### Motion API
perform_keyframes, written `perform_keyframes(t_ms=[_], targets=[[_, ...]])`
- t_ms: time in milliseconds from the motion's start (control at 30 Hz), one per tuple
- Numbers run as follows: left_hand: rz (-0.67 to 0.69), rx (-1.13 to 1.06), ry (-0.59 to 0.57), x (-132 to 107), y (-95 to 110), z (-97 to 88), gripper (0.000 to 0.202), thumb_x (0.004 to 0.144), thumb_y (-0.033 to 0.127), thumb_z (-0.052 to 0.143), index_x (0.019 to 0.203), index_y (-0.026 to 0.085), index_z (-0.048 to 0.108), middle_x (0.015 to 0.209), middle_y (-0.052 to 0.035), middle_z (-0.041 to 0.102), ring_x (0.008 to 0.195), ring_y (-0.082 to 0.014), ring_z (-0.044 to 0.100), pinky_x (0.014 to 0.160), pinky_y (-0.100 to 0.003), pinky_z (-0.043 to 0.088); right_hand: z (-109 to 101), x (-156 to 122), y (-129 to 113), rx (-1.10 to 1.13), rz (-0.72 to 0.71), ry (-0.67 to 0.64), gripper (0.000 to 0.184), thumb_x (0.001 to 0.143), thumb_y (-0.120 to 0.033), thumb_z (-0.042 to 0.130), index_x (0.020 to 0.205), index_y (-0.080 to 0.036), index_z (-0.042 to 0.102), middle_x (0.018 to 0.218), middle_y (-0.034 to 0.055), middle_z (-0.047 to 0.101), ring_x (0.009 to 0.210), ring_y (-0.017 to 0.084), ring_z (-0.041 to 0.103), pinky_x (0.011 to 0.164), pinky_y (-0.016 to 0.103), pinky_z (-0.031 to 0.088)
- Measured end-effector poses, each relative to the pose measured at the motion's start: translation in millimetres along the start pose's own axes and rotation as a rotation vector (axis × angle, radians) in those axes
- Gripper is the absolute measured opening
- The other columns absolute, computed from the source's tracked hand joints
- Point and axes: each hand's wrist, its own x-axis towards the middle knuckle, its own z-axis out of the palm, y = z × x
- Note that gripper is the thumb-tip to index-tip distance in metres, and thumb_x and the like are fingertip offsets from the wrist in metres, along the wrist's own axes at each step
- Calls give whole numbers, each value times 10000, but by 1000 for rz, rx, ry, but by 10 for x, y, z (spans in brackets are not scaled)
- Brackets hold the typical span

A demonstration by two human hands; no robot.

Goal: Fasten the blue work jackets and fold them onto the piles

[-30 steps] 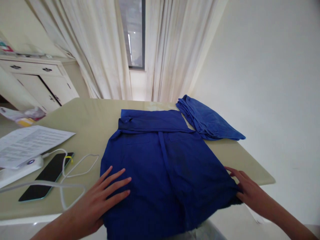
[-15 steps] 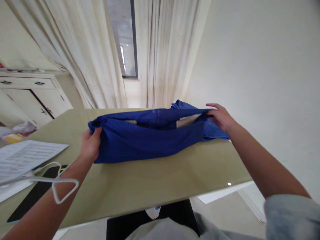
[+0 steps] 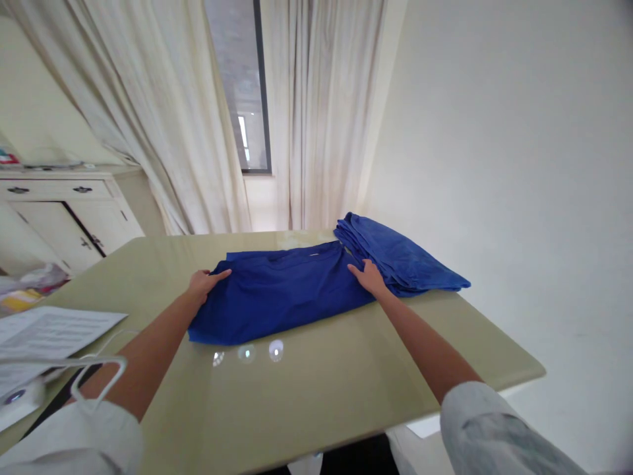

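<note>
A dark blue garment (image 3: 281,293), folded over into a long strip, lies flat across the middle of the beige table (image 3: 316,389). My left hand (image 3: 205,284) rests palm down on its left end, fingers stretched out. On the garment's right end my right hand (image 3: 368,277) presses flat, fingers spread. Just behind my right hand sits a stack of folded blue cloths (image 3: 400,257), touching the garment's far right corner.
Printed paper sheets (image 3: 44,330) and a white cable (image 3: 93,369) lie at the table's left edge. A cream cabinet (image 3: 64,204) stands at the back left, curtains (image 3: 188,112) and a window behind the table, a bare wall to the right.
The spread garment was lifted by its near edge and folded away from me; it now lies flat as a narrower strip. Both hands let go of the edges and lie flat on it.
</note>
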Motion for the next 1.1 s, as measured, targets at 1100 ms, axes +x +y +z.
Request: perform_keyframes(t_ms=[1100], targets=[[633, 606, -99, 756, 517, 38, 473, 850, 243, 603, 1311, 155, 660, 1360, -171, 676, 1337, -372, 599, 1195, -459, 411, -359, 1249, -834, -460, -588, 74, 323, 946, -263, 546, 1239, -167, 642, 1268, 189, 649, 1207, 365, 569, 1063, 472, 382]])
